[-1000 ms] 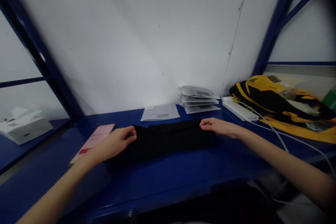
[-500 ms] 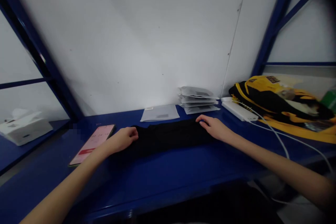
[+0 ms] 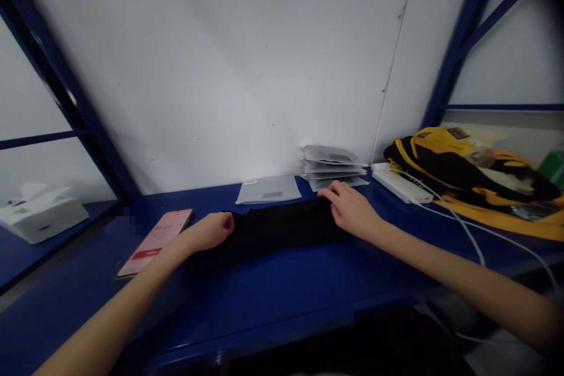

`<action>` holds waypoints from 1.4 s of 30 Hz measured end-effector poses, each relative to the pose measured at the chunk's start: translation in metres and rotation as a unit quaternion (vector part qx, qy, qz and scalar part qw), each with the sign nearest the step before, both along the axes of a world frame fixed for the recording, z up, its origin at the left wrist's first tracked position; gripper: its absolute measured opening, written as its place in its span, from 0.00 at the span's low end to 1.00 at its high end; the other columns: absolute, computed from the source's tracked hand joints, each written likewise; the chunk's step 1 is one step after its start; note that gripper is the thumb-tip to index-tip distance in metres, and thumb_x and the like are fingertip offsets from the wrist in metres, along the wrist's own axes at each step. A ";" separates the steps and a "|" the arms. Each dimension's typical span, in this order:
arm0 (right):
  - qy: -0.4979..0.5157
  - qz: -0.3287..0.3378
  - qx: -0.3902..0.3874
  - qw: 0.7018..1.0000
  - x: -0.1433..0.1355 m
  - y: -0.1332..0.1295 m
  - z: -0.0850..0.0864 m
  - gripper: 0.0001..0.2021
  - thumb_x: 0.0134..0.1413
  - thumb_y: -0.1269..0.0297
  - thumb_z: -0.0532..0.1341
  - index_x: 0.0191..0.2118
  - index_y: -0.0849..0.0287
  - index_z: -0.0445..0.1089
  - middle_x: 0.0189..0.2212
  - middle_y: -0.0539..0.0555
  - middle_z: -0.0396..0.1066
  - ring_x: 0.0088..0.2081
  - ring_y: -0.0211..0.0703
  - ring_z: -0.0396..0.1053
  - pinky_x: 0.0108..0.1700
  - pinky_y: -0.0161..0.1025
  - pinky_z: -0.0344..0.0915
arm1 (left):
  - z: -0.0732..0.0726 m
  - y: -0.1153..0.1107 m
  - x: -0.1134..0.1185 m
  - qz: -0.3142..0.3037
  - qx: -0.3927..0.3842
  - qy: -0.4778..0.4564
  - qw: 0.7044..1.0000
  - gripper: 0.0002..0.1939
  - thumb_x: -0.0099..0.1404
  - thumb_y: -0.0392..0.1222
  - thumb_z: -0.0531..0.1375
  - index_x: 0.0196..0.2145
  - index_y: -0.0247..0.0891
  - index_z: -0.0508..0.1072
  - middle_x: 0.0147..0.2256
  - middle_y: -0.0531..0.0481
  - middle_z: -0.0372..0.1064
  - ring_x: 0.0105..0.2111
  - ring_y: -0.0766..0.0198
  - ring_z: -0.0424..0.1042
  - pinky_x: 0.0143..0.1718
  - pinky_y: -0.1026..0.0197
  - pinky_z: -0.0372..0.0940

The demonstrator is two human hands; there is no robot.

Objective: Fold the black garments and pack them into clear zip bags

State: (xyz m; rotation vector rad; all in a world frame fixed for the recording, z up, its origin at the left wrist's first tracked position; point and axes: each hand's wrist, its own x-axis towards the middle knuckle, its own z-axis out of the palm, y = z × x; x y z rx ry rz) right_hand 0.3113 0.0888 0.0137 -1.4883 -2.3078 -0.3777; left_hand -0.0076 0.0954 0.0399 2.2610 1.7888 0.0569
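A folded black cloth (image 3: 282, 226) lies lengthwise on the blue tabletop, with few details showing in its dark surface; its exact kind I cannot make out. At its left end, my left hand (image 3: 212, 230) is closed, with curled fingers gripping the edge. My right hand (image 3: 352, 208) is bent over the far right corner of the cloth, its fingers closed on the upper edge and the thumb side low against the fabric. A flat pale plastic packet (image 3: 269, 189) lies just behind the cloth.
Several similar packets are stacked (image 3: 332, 167) against the white wall. A phone (image 3: 156, 242) with a lit pink screen lies left of the cloth. To the right are a white power bank (image 3: 400, 185) with cables and a black-and-yellow bag (image 3: 467, 167). A tissue box (image 3: 44, 214) stands far left.
My right hand has shifted left and slightly up along the cloth's far edge, and its fingers have turned over. My left hand has barely moved, its fingers now curled tighter.
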 end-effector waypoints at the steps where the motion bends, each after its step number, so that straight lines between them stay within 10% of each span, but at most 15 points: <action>1: 0.005 0.051 0.011 0.999 -0.006 -0.001 0.003 0.17 0.51 0.74 0.49 0.47 0.58 0.63 0.42 0.59 0.63 0.44 0.48 0.62 0.45 0.44 0.58 | -0.001 0.000 0.000 -0.001 0.002 0.003 1.000 0.08 0.51 0.34 0.49 0.26 0.38 0.67 0.24 0.52 0.67 0.24 0.65 0.63 0.25 0.65 0.54; 6: 0.063 0.236 -0.054 0.968 -0.047 0.005 0.011 0.18 0.58 0.62 0.47 0.53 0.58 0.59 0.52 0.58 0.60 0.52 0.47 0.57 0.53 0.46 0.54 | -0.005 0.002 -0.004 -0.025 0.009 0.005 1.000 0.08 0.53 0.35 0.49 0.26 0.39 0.66 0.25 0.52 0.67 0.25 0.65 0.64 0.26 0.65 0.54; 13: 0.036 0.333 -0.177 0.926 -0.092 0.018 -0.007 0.29 0.56 0.50 0.47 0.60 0.60 0.50 0.61 0.56 0.45 0.61 0.49 0.38 0.60 0.49 0.39 | -0.004 -0.003 -0.002 0.031 0.046 0.065 0.996 0.07 0.56 0.37 0.49 0.27 0.38 0.66 0.28 0.47 0.70 0.26 0.62 0.66 0.27 0.63 0.55; 26: 0.029 0.333 -0.212 0.918 -0.091 0.007 -0.018 0.26 0.59 0.52 0.45 0.59 0.60 0.52 0.60 0.56 0.48 0.61 0.49 0.41 0.59 0.50 0.42 | -0.010 -0.055 0.025 0.038 0.322 0.198 0.925 0.19 0.64 0.34 0.41 0.48 0.30 0.64 0.49 0.36 0.63 0.49 0.50 0.61 0.47 0.52 0.56; 35: 0.029 0.331 -0.222 0.917 -0.088 0.003 -0.016 0.26 0.58 0.52 0.45 0.59 0.60 0.52 0.60 0.56 0.48 0.61 0.49 0.40 0.60 0.50 0.41 | -0.041 -0.077 0.023 0.058 0.132 0.098 0.985 0.29 0.65 0.49 0.42 0.57 0.26 0.53 0.58 0.37 0.49 0.58 0.53 0.49 0.55 0.49 0.51; 42: 0.034 0.330 -0.233 0.914 -0.087 -0.004 -0.012 0.26 0.57 0.52 0.47 0.59 0.58 0.53 0.60 0.55 0.48 0.61 0.49 0.40 0.60 0.50 0.40 | -0.033 -0.095 0.012 0.120 0.355 0.117 0.920 0.22 0.64 0.46 0.45 0.47 0.30 0.68 0.51 0.39 0.62 0.51 0.52 0.61 0.51 0.53 0.57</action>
